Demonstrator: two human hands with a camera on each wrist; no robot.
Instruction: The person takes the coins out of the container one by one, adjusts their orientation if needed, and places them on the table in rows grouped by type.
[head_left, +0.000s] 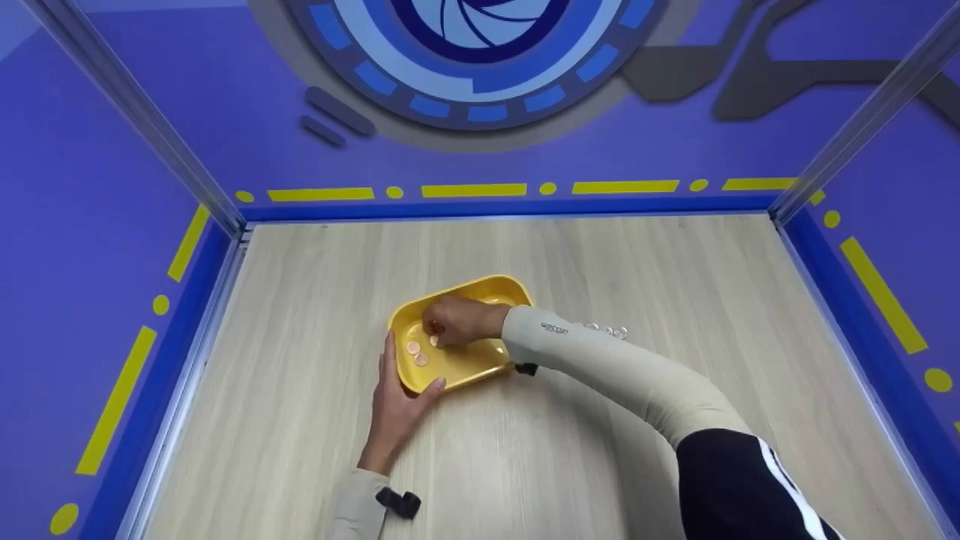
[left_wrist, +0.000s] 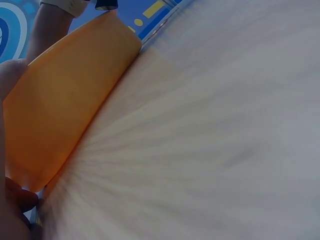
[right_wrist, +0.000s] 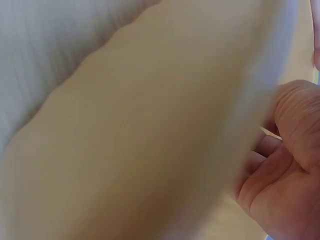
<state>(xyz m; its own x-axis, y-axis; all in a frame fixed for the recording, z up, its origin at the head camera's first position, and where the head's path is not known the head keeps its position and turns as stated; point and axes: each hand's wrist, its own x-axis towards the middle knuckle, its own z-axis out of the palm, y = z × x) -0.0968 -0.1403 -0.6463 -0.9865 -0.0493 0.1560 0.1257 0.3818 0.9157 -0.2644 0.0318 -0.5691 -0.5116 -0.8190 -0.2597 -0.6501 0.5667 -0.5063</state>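
Observation:
A yellow plastic tub (head_left: 457,367) stands at an angle on the table. My left hand (head_left: 397,405) grips its near left corner, thumb at the front rim and fingers along the left wall. In the left wrist view the tub's outer wall (left_wrist: 75,90) fills the left side. Two copper coins (head_left: 418,354) lie on the tub's floor. Inside the tub, my right hand (head_left: 465,321) has its fingers curled and pinches a small copper coin (head_left: 433,340) at the fingertips. The right wrist view shows that hand's curled fingers (right_wrist: 265,160), beside a blurred pale sleeve; the coin is hidden there.
Several clear round pieces (head_left: 607,330) sit behind the right sleeve (head_left: 585,352), partly covered by it. The wooden table (head_left: 300,300) is bounded by blue panels (head_left: 487,165) at the back and both sides. A dark strap (head_left: 399,502) is on the left wrist.

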